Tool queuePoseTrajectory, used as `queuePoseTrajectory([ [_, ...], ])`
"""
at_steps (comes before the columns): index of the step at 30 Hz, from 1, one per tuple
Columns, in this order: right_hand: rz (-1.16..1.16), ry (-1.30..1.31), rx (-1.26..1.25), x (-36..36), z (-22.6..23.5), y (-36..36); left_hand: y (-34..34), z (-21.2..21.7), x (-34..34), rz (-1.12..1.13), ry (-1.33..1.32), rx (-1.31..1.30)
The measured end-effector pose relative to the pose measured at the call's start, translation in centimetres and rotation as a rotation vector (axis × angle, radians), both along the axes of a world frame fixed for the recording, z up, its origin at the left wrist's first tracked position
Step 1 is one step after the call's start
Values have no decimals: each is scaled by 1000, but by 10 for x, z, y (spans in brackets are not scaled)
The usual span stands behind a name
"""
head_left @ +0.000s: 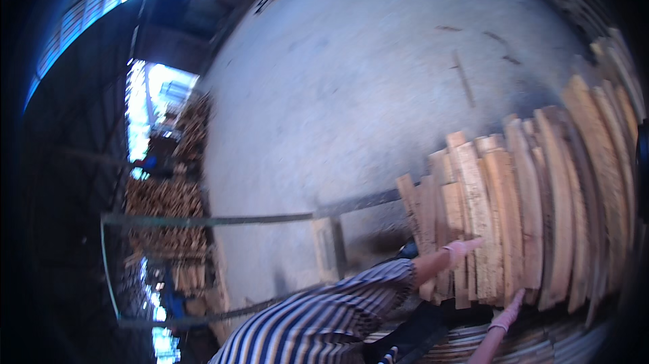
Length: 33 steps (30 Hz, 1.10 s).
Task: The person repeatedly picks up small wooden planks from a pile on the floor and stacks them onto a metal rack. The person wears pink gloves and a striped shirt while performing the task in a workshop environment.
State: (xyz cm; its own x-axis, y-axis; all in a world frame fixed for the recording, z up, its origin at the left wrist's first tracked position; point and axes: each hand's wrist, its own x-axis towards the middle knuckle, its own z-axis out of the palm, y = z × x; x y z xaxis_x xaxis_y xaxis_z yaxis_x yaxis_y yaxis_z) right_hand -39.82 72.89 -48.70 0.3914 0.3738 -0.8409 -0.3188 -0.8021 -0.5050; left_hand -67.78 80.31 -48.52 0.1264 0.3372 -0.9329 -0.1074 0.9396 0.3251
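A stack of rough wooden planks [534,208] lies side by side at the right, with uneven ends. My left hand [462,250], in a pink glove at the end of a striped sleeve [338,313], rests flat on top of one pale plank [476,208] near its end. My right hand [512,304], also in a pink glove, reaches up from the lower edge. Its fingertips touch the near ends of the planks. The picture is blurred, so the right hand's grip is unclear.
A bare concrete floor [351,93] spreads beyond the planks, with a thin stick [464,80] lying on it. A metal rail frame [209,219] runs across the left middle. More timber piles [169,202] stand at the left, under a dark shed roof.
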Motion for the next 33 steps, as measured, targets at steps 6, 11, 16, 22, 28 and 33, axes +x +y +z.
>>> queuePoseTrajectory([
  [6, -101, 56, 74, 15, -42, -17, -21, -59, 54, 435, -168, 88],
  [11, -77, -56, 122, -22, -12, -16, -21, -45, 42, 485, -342, 177],
  [16, -218, 481, 233, -80, 82, -47, -39, -40, -13, 544, -701, 192],
  [22, 347, 608, -8, -74, 43, 5, -43, -4, -75, 592, -712, 98],
  [28, 502, 547, 158, -140, 64, 58, -17, 41, -81, 495, -609, 320],
  [33, 503, 607, -200, -152, 116, 14, -57, 106, -106, 437, -513, 321],
])
